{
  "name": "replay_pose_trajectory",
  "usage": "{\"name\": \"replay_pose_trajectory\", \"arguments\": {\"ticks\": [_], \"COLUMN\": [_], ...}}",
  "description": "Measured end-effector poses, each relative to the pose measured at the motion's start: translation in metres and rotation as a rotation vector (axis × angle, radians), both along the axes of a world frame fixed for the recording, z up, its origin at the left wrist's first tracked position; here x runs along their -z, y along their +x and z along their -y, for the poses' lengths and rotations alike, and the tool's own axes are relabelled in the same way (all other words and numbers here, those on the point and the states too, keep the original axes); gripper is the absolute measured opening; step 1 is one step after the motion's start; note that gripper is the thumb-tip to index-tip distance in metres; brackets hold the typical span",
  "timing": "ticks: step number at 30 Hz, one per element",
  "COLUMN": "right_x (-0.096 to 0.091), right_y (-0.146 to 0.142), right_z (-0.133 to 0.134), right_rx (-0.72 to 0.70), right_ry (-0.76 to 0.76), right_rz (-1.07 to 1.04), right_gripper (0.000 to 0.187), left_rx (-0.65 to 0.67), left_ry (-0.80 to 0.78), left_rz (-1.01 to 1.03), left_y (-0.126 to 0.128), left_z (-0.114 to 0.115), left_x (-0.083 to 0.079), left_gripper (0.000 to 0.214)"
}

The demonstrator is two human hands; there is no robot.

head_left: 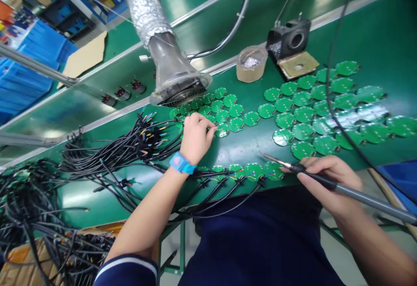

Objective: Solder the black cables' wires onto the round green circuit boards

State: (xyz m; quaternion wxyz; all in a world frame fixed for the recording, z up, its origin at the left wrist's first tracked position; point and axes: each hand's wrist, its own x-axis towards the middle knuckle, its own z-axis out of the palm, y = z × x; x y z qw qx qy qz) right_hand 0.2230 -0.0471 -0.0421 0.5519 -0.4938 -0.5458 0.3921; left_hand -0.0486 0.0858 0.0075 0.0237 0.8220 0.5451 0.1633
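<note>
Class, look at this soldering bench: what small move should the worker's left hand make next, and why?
Likely the left hand should pinch the green board at its fingertips and lift it from the cluster. It rests there, while the right hand holds the soldering iron poised by the wired boards at the near edge.

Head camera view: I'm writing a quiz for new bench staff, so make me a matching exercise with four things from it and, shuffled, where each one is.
Things
1. soldering iron
2. blue wrist strap
3. fume extractor hood
4. clear plastic cup

Places
A. beside the black holder at the back of the bench
B. gripped in the right hand
C. around the wrist of the left hand
D. mouth down at the far edge of the left cluster of round green circuit boards

Pairs: 1-B, 2-C, 3-D, 4-A
</note>
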Motion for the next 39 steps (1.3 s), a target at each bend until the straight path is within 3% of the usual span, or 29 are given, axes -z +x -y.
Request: {"name": "replay_pose_trajectory", "arguments": {"ticks": [3,6,10,15,23,39], "right_x": [-0.001,0.001,0.004,0.005,0.005,0.005], "right_y": [0.002,0.003,0.004,0.004,0.002,0.002], "right_z": [0.001,0.001,0.001,0.002,0.002,0.0], "right_rx": [-0.054,-0.091,-0.134,-0.168,-0.174,-0.196], "right_ry": [-0.052,-0.077,-0.109,-0.125,-0.092,-0.05], "right_rz": [-0.054,-0.086,-0.112,-0.241,-0.228,-0.252], "right_gripper": [0.016,0.015,0.016,0.015,0.014,0.016], "left_rx": [0.125,0.258,0.239,0.216,0.221,0.238], "left_ry": [-0.018,-0.225,-0.452,-0.459,-0.349,-0.296], "left_rz": [0.162,0.228,0.199,0.093,-0.031,-0.04], "left_y": [0.012,0.029,0.052,0.064,0.068,0.069], "left_z": [0.028,0.063,0.088,0.087,0.091,0.091], "left_x": [-0.012,-0.016,-0.005,0.002,0.008,0.011], "left_gripper": [0.004,0.004,0.007,0.01,0.015,0.012]}}
